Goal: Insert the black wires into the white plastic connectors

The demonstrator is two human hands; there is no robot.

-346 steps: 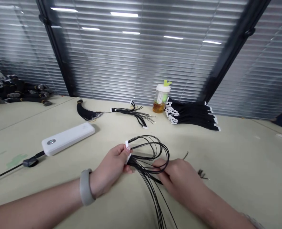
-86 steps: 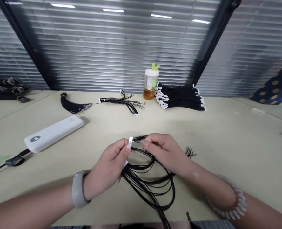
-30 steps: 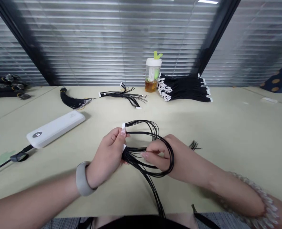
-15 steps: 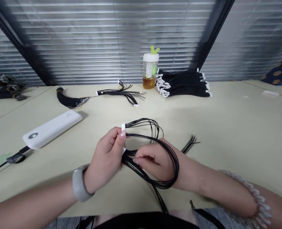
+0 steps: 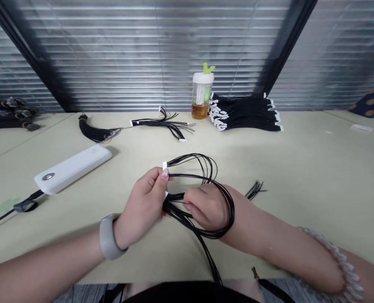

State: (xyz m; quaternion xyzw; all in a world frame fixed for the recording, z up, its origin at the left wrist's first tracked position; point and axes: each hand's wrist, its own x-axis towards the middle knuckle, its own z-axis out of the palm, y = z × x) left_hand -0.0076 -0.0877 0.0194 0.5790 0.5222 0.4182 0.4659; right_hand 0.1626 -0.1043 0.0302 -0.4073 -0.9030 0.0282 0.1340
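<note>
My left hand (image 5: 145, 202) is closed on a white connector (image 5: 165, 166) at one end of a bundle of black wires (image 5: 187, 219). Another bit of white shows lower down beside its fingers. From there the wires curve right in loops. Inside the large loop, my right hand (image 5: 207, 206) has its fingers curled together around some of the wires, and the loop passes over its back. Loose wire ends (image 5: 255, 190) stick out beyond the right forearm, and more wires hang down towards the table's front edge.
A white power bank (image 5: 73, 168) with a black cable lies left. Along the back are black wire bundles (image 5: 95, 131), loose connector wires (image 5: 161, 123), a bottle of amber liquid (image 5: 202, 97) and a stack of black cables (image 5: 247, 112). Window blinds stand behind.
My right hand has turned and its fingers have curled in more, with their tips now less visible. The big loop sits slightly higher. My left hand keeps its grip, and the view has shifted slightly.
</note>
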